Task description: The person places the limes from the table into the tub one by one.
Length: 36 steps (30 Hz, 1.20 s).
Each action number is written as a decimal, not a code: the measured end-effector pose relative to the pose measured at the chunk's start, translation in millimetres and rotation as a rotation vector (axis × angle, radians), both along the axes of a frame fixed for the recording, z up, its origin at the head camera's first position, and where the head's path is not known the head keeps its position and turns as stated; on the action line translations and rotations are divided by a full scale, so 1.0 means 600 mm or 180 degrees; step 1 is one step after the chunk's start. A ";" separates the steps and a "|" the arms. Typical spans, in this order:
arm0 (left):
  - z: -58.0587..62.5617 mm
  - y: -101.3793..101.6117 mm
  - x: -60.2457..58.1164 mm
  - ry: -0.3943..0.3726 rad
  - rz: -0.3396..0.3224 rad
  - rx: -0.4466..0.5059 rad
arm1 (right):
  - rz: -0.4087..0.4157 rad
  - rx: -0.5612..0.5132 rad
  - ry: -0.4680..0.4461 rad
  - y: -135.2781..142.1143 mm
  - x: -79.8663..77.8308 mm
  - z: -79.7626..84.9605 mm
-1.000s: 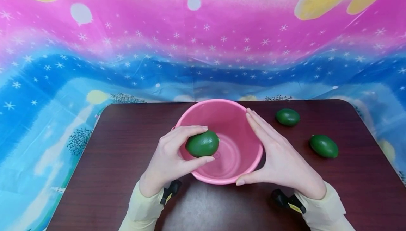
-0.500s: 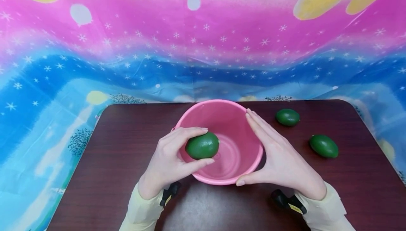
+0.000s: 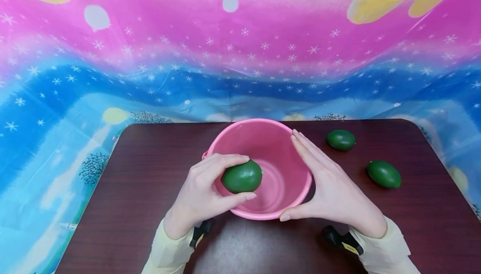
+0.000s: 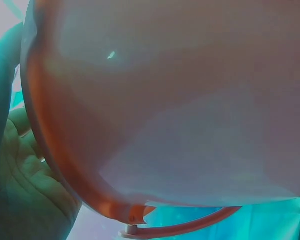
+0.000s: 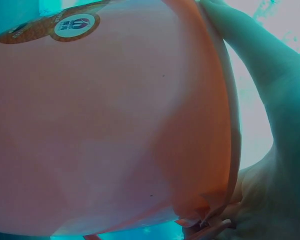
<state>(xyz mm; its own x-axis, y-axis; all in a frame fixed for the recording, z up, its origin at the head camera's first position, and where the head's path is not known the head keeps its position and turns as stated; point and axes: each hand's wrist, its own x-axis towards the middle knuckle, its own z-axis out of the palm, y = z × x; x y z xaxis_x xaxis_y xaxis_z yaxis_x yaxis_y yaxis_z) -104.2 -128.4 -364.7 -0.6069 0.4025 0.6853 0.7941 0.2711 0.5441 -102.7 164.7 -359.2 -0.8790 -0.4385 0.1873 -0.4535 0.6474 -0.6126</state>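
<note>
Nearest, pale yellow sleeves (image 3: 167,253), with black wrist mounts (image 3: 341,240) strapped at the cuffs. Just beyond, a left hand (image 3: 204,196), thumb and fingers curved round a green fruit (image 3: 242,176), holding it at the near left of the opening of a pink bucket (image 3: 279,148); cannot tell whether touching the inner wall. Opposite, a right hand (image 3: 334,194), gripping the bucket's right side, thumb at the near rim, fingers along the farther rim. Inner wall and ringed floor visible only from the head. From the left wrist, outer wall instead, plus a curved handle (image 4: 180,231) hinged under the rim, with the fruit hidden. From the right wrist, a printed label (image 5: 75,25) on the outside, unseen from above. Rightward on the dark table (image 3: 150,161), a second green fruit (image 3: 383,174) and, farther back, a third green fruit (image 3: 340,140), apart. Farthest, a pink-and-blue snowflake backdrop (image 3: 240,63).
</note>
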 end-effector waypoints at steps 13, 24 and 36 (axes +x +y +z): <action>0.001 0.006 0.001 -0.0015 -0.0101 -0.0052 | 0.0009 0.0021 0.0035 0.000 0.001 0.002; 0.002 0.010 0.005 -0.0100 -0.0137 -0.0182 | 0.0005 0.0005 -0.0022 -0.001 0.001 0.004; 0.001 0.011 0.005 -0.0200 -0.0105 -0.0286 | -0.0005 0.0009 -0.0059 0.000 -0.002 0.005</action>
